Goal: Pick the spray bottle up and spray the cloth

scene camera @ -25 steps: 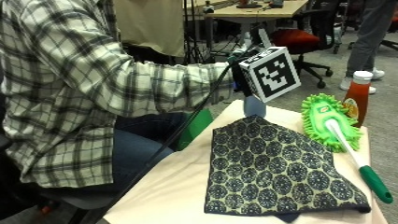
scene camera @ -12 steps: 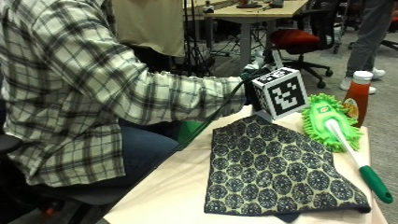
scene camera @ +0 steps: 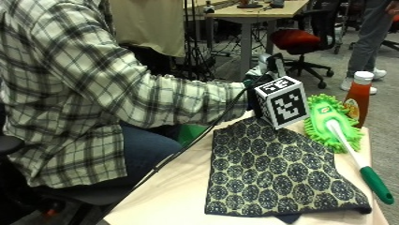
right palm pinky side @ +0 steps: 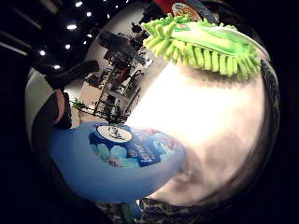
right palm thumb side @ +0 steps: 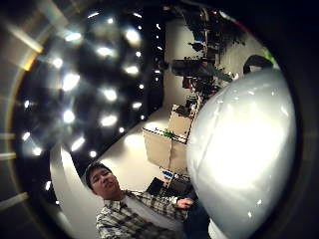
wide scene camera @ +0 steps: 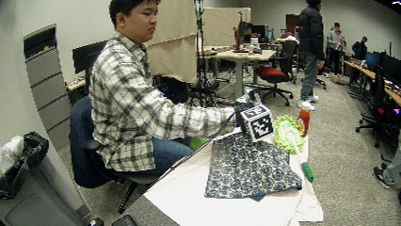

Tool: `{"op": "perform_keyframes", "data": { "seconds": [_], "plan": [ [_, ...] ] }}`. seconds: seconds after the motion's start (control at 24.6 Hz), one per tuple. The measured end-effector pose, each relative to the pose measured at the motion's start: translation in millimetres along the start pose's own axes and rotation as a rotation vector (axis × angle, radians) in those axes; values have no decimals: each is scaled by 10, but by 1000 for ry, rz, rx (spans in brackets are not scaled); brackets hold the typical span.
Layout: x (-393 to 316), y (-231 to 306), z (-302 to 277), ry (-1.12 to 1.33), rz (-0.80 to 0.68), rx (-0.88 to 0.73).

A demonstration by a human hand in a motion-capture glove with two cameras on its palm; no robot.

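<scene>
Outside view: right hand (scene camera: 257,93) has dropped lower beside cloth (scene camera: 274,173); palm views suggest it grasps spray bottle (right palm pinky side: 117,163)

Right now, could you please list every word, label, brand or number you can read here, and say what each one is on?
No text reads clearly.
Spray bottle: blue label with a round logo and flowers; the lettering is too blurred to read.
Green duster: a small round logo on its head, unreadable.
Red sauce bottle: label too small to read.
Patterned cloth: only a repeating pattern, no words.
</scene>
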State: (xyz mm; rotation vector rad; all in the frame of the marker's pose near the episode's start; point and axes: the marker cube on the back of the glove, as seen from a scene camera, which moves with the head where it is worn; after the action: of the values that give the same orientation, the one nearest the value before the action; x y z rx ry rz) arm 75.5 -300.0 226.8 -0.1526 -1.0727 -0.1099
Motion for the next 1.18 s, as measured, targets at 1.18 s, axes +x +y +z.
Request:
{"op": "perform_keyframes", "data": {
  "seconds": [1.18],
  "plan": [
    [-709, 1061, -1086, 965, 305, -254]
  ]
}}
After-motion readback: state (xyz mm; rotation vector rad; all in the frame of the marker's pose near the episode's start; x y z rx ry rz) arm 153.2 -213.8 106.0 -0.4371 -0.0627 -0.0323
